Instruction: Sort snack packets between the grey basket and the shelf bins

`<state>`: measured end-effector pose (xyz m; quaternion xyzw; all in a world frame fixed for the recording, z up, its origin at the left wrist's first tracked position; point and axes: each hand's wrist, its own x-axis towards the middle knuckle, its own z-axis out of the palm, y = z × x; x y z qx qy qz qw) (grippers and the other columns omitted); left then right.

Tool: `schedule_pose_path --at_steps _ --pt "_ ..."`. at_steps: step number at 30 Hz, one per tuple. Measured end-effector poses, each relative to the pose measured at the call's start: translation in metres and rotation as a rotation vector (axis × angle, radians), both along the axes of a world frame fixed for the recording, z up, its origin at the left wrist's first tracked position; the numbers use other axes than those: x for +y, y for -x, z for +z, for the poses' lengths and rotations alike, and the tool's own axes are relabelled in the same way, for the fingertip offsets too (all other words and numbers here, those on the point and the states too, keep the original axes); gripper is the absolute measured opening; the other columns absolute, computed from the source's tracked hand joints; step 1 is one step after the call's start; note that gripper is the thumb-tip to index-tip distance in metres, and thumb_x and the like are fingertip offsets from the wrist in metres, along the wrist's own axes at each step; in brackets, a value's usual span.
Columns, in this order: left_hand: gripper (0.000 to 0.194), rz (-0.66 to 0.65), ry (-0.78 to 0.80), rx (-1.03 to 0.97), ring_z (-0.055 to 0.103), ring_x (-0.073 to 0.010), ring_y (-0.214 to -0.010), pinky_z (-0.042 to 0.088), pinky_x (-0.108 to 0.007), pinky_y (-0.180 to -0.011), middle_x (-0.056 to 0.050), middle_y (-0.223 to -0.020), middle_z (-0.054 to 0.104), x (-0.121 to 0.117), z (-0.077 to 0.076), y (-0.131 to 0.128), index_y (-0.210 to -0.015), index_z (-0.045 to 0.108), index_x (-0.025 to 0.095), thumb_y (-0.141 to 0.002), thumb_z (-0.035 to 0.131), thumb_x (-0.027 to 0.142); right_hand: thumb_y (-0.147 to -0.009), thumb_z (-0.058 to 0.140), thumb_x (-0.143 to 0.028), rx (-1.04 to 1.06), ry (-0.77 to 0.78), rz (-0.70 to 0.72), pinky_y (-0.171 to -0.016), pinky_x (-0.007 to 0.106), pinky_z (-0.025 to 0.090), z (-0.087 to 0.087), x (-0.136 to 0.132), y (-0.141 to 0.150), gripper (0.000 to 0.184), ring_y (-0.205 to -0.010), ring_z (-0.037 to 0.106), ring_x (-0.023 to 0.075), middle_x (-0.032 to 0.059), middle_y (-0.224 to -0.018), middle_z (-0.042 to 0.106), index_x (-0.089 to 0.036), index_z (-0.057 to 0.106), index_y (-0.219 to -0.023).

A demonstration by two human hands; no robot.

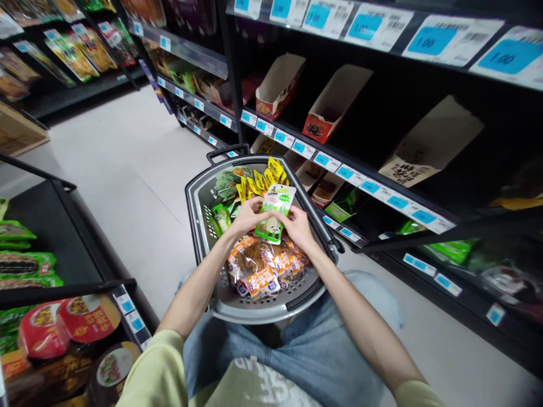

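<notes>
Both my hands hold one small green and white snack packet [276, 210] with a panda on it, just above a grey shopping basket [199, 226] that rests on my lap. My left hand [247, 217] pinches the packet's left edge. My right hand [298, 227] grips its right side. Under them the basket holds orange packets [263, 268] in clear wrap near me, yellow packets [263, 180] and green packets [224, 186] at the far end.
Black shop shelves [382, 192] with blue price tags stand to the right, holding open cardboard display boxes [335, 104]. A low shelf [51, 249] with green and red packets is at the left. Pale floor [127, 169] runs ahead between them.
</notes>
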<state>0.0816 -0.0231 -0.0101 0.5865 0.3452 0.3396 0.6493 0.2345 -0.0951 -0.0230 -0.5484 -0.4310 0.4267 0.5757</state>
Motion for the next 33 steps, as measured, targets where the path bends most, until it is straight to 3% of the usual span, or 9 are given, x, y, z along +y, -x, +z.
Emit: schedule_pose_path --at_steps 14,22,27,33 --pt "0.045 -0.047 -0.011 -0.007 0.067 -0.0183 -0.084 0.051 -0.035 -0.082 -0.011 -0.097 0.073 0.003 -0.004 0.001 -0.097 0.067 0.012 -0.064 0.084 0.038 -0.076 0.071 -0.051 -0.080 0.013 -0.012 -0.080 0.038 0.054 -0.002 -0.001 -0.002 0.042 -0.084 0.068 0.0250 0.0083 -0.102 0.075 -0.018 0.071 -0.102" --pt "0.052 -0.072 0.004 -0.021 0.067 -0.0211 -0.091 0.051 -0.037 -0.088 -0.011 -0.104 0.073 -0.001 0.005 -0.002 -0.104 0.068 0.013 -0.064 0.083 0.042 -0.076 0.070 -0.050 -0.078 0.003 -0.032 -0.086 0.039 0.053 -0.002 -0.002 -0.002 0.041 -0.093 0.067 0.0262 0.0083 -0.106 0.074 -0.018 0.071 -0.102" --pt "0.050 -0.076 0.016 -0.031 0.067 -0.0201 -0.091 0.052 -0.036 -0.086 -0.011 -0.107 0.072 -0.002 0.008 -0.001 -0.107 0.066 0.014 -0.067 0.082 0.039 -0.074 0.071 -0.050 -0.051 0.013 -0.059 -0.080 0.038 0.055 -0.003 -0.001 -0.002 0.043 -0.088 0.068 0.0258 0.0091 -0.104 0.074 -0.017 0.071 -0.101" --pt "0.050 -0.227 0.007 -0.014 0.066 -0.0217 -0.096 0.054 -0.034 -0.085 -0.011 -0.112 0.070 -0.004 0.008 -0.001 -0.110 0.068 0.014 -0.067 0.081 0.034 -0.076 0.069 -0.048 0.099 -0.010 -0.180 -0.082 0.036 0.054 0.003 0.002 -0.002 0.040 -0.090 0.068 0.0247 0.0091 -0.103 0.074 -0.016 0.068 -0.101"
